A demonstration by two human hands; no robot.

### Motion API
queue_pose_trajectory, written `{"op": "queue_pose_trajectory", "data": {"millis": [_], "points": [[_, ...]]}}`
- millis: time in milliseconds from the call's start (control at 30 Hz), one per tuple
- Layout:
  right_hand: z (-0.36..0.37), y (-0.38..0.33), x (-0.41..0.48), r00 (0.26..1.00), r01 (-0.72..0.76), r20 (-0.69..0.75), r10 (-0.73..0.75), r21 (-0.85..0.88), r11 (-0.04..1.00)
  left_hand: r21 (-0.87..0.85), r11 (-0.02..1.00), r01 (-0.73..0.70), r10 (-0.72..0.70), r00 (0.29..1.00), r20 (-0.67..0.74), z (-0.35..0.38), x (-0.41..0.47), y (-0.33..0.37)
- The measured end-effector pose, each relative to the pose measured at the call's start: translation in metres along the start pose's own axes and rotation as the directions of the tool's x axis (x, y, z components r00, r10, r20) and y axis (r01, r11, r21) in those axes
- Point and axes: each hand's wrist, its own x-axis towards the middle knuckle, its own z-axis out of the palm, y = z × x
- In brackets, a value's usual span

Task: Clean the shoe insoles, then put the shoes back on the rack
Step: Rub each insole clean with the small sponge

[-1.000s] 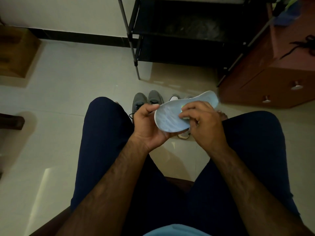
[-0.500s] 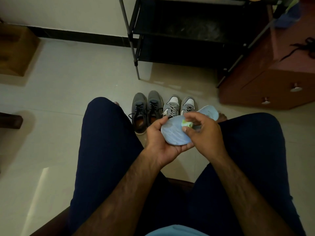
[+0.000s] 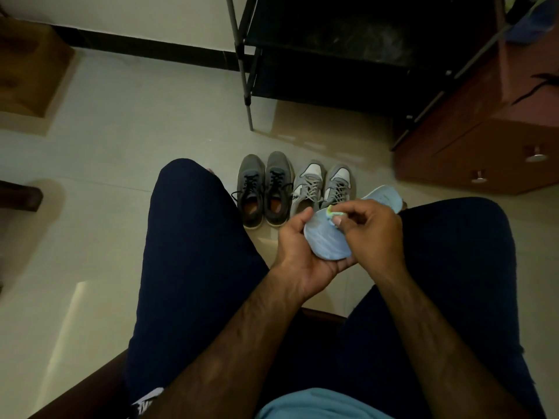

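Observation:
A pale blue insole [image 3: 325, 240] lies between my knees, its heel end cupped in my left hand [image 3: 298, 252], whose fingers curl under it and whose thumb lies on its edge. My right hand [image 3: 367, 229] pinches a small green-and-white cleaning pad [image 3: 332, 213] against the insole's upper face. The insole's toe end [image 3: 384, 196] pokes out past my right hand. On the floor ahead stand a dark grey pair of sneakers [image 3: 263, 189] and a light grey and white pair [image 3: 322, 186]. The black shoe rack [image 3: 332, 49] stands behind them.
A reddish-brown wooden cabinet [image 3: 484, 140] with drawer knobs stands right of the rack. A brown wooden box [image 3: 27, 71] sits at the far left by the wall. Pale floor tiles [image 3: 121, 146] spread out to the left. I sit on a dark wooden seat [image 3: 320, 316].
Both hands have come down and nearer with the insole, uncovering the light grey pair of sneakers. My right hand now shows the pad pinched at its fingertips.

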Motion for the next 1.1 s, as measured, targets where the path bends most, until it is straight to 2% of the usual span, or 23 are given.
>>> {"op": "queue_pose_trajectory", "data": {"millis": [133,300,433,567,700,767,833,867,967,1033,1100], "points": [[0.006,-0.011,-0.012,0.984,0.143,0.109,-0.141,-0.008,0.990,-0.016,1.000,0.003,-0.003,1.000,-0.019,-0.005,0.006,0.003],[-0.002,0.000,0.004,0.998,0.056,0.038,-0.055,-0.032,0.998,0.080,0.997,0.005,-0.002,0.999,-0.043,-0.004,0.007,0.002],[0.002,-0.014,-0.013,0.956,0.232,0.178,-0.233,0.030,0.972,0.032,0.999,0.020,-0.019,0.999,-0.040,-0.008,0.013,0.005],[-0.003,-0.002,0.002,0.995,0.081,0.063,-0.081,0.002,0.997,0.070,0.996,0.054,-0.052,0.998,-0.033,-0.007,0.014,-0.002],[0.002,-0.014,-0.015,0.958,0.205,0.197,-0.209,0.041,0.978,0.127,0.992,0.011,-0.005,0.999,-0.044,-0.003,0.011,-0.001],[0.000,-0.010,-0.009,0.976,0.133,0.165,-0.143,0.068,0.989,0.137,0.990,0.023,-0.016,0.998,-0.054,-0.001,0.011,-0.001],[-0.003,-0.005,0.001,0.995,0.049,0.082,-0.050,0.013,0.999,0.142,0.989,0.035,-0.026,0.997,-0.068,-0.001,0.012,-0.002],[-0.002,-0.006,0.002,0.994,0.059,0.087,-0.059,0.003,0.998,0.141,0.990,0.032,-0.023,0.997,-0.068,-0.001,0.012,-0.001],[0.003,-0.015,-0.012,0.958,0.198,0.200,-0.204,0.048,0.979,0.173,0.985,-0.007,0.017,0.998,-0.058,-0.003,0.013,0.000],[0.001,-0.011,-0.008,0.970,0.143,0.187,-0.157,0.084,0.986,0.185,0.983,-0.003,0.014,0.998,-0.058,-0.001,0.012,0.000],[0.000,-0.005,0.003,0.993,0.058,0.103,-0.060,0.026,0.998,0.170,0.985,0.014,0.000,0.997,-0.083,-0.001,0.013,-0.001]]}}
